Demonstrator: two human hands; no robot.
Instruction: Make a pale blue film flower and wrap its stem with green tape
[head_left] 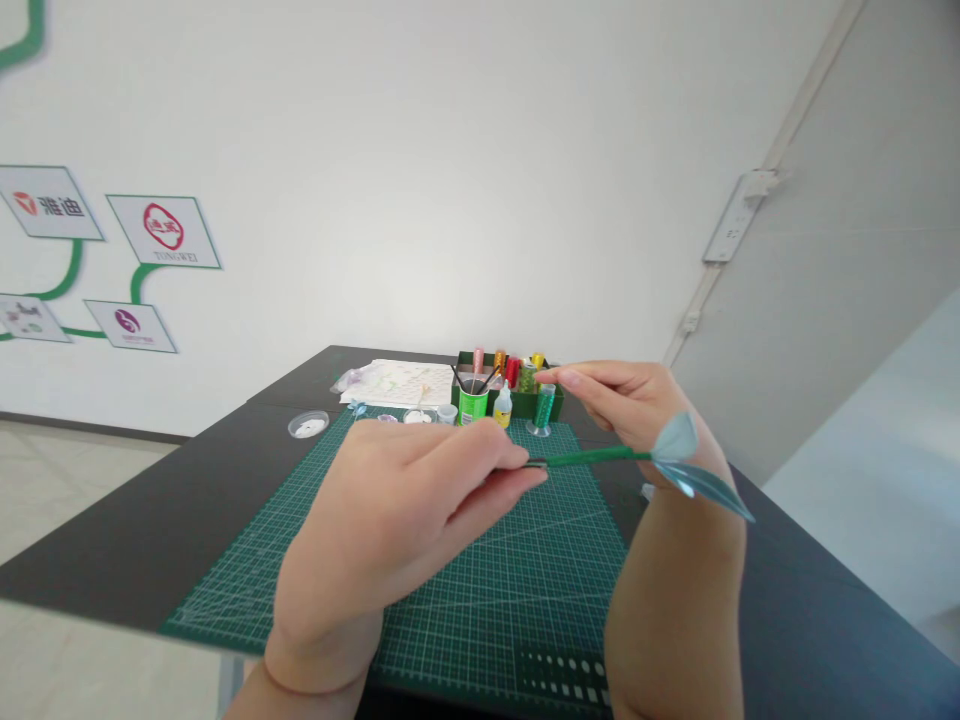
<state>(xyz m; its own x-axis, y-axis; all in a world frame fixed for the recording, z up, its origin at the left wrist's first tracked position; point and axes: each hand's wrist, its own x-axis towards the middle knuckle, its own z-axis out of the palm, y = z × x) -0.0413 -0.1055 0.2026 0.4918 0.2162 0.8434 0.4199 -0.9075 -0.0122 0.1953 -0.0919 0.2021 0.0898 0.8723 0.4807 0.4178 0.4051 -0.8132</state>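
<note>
My left hand is closed in a pinch on the end of a thin green stem held level above the green cutting mat. At the stem's right end sit pale blue petals or leaves, pointing right. My right hand is raised just behind the stem with its fingers stretched toward the left; whether it touches the stem is hidden by the petals.
At the mat's far edge stand a green cup of tools, a small glue bottle, a tube of green beads and a dark box of coloured tubes. A printed sheet and small round dishes lie left of them on the dark table.
</note>
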